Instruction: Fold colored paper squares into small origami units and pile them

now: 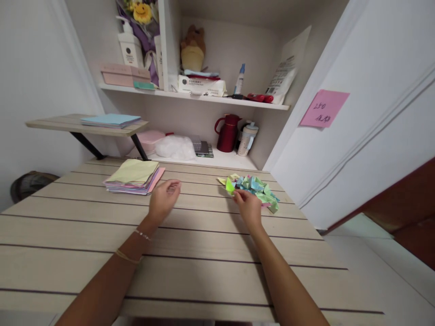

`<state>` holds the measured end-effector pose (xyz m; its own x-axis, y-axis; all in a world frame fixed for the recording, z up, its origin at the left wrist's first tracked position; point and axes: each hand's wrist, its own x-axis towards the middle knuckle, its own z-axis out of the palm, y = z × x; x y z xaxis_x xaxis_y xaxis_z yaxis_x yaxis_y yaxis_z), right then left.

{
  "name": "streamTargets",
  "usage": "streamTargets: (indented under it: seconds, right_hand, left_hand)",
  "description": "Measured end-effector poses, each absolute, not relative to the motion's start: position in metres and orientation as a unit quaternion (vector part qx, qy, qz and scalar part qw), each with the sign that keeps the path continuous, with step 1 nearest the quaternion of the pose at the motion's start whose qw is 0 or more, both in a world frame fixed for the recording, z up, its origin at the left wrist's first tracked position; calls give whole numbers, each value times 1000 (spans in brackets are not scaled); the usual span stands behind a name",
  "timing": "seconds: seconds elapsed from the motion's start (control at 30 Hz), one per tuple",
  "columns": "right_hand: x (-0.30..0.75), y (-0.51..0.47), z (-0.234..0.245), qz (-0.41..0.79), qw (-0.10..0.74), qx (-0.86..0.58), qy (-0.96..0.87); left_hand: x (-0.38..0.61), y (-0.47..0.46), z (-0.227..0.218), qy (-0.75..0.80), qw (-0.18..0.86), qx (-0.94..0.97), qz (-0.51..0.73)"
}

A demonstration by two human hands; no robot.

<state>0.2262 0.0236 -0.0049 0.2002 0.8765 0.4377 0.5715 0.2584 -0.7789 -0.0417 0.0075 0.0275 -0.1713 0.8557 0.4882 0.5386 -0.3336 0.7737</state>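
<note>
My right hand [249, 207] pinches a bright yellow-green origami piece [229, 186] between thumb and fingers. It is at the left edge of a pile of folded paper pieces [254, 184] in blue, green, yellow and pink, on the right part of the table. Whether the pinched piece touches the pile, I cannot tell. My left hand [164, 199] is loosely curled, with nothing visible in it. Just left of that hand lies a stack of square paper sheets [134, 174], pale yellow on top with purple and pink below.
The slatted table [197, 244] meets a white shelf unit [217, 100] at the back. A small raised shelf [61, 121] bears blue paper sheets [110, 119]. Behind the table stand a red jug [227, 133], a pale bottle [247, 139] and a white plastic bag [175, 148]. A pink note [324, 108] hangs at right.
</note>
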Motion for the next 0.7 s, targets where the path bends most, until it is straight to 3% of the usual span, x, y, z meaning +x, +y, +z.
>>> streamTargets:
  seconds: [0.1, 0.23, 0.5, 0.7]
  right_hand:
    - [235, 27, -8, 85, 457, -633, -619]
    - [238, 27, -11, 18, 406, -651, -641]
    - [231, 20, -9, -58, 414, -669, -615]
    - [225, 17, -1, 3, 454, -629, -631]
  left_hand:
    - [-67, 11, 33, 621, -80, 647, 436]
    - [-91, 11, 34, 700, -197, 610, 316]
    - [-105, 8, 39, 790, -196, 552, 182]
    - [-103, 9, 41, 749, -228, 563, 264]
